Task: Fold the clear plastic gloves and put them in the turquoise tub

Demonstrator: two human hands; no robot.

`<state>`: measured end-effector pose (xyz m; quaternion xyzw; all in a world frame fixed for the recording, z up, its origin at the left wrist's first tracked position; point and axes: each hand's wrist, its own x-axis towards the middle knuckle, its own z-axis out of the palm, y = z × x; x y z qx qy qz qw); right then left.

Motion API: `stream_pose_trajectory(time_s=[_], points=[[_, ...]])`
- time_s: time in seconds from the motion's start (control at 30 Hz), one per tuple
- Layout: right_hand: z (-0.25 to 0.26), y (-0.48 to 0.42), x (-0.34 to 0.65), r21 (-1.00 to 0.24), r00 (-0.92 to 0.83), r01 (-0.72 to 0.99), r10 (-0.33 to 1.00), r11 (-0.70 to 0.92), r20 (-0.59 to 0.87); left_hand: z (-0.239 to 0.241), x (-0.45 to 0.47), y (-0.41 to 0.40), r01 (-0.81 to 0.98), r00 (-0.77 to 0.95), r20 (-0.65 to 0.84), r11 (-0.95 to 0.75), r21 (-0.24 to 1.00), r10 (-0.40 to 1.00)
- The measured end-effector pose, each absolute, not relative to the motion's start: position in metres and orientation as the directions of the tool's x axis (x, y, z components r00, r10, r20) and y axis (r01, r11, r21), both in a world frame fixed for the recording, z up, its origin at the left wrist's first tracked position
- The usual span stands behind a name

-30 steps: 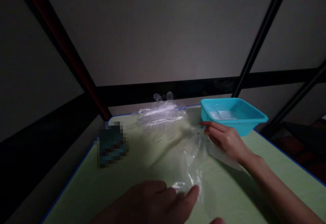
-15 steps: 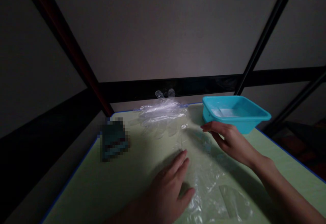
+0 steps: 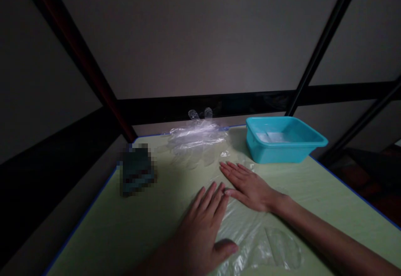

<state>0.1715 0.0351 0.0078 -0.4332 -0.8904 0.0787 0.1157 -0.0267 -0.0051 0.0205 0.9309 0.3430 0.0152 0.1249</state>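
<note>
A clear plastic glove (image 3: 247, 234) lies spread on the table in front of me, its thumb pointing to the lower right. My left hand (image 3: 205, 221) rests flat at the glove's left side, fingers stretched forward and thumb out. Over the far part of the glove, my right hand (image 3: 249, 186) lies palm down with its fingers extended and hides the glove's fingers. The right thumb meets or nearly meets the left fingertips. Beyond the hands is a pile of clear plastic gloves (image 3: 199, 138) at the table's back edge.
A turquoise plastic basin (image 3: 285, 152) with something whitish inside stands at the back right. On the left sits a dark, pixelated object (image 3: 138, 169). The pale green table (image 3: 125, 230) has a blue edge, and panelled doors (image 3: 200, 37) rise behind it.
My right hand has come down and left from beside the basin, its fingers straightening onto the glove. My left hand's fingers have spread a little. The view has shifted slightly.
</note>
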Motion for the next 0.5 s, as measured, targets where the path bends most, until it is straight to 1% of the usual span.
stream_pose_trajectory(time_s=[0.1, 0.2, 0.3, 0.4, 0.5], points=[[0.006, 0.04, 0.186, -0.218, -0.554, 0.789, 0.818, 0.575, 0.155, 0.021, -0.026, -0.006, 0.633, 0.766, -0.056, -0.737, 0.237, 0.64], [0.005, 0.042, 0.192, -0.224, -0.52, 0.807, 0.837, 0.547, 0.173, 0.02, -0.029, -0.003, 0.625, 0.775, -0.063, -0.748, 0.226, 0.629], [0.007, 0.043, 0.192, -0.243, -0.5, 0.806, 0.841, 0.539, 0.206, 0.022, -0.038, 0.01, 0.592, 0.803, -0.079, -0.778, 0.211, 0.59], [0.012, 0.044, 0.191, -0.276, -0.469, 0.796, 0.837, 0.539, 0.282, 0.029, -0.05, 0.027, 0.555, 0.831, -0.096, -0.805, 0.207, 0.548], [0.016, 0.044, 0.194, -0.31, -0.417, 0.804, 0.853, 0.507, 0.313, 0.037, -0.056, 0.036, 0.564, 0.822, -0.053, -0.799, 0.207, 0.567]])
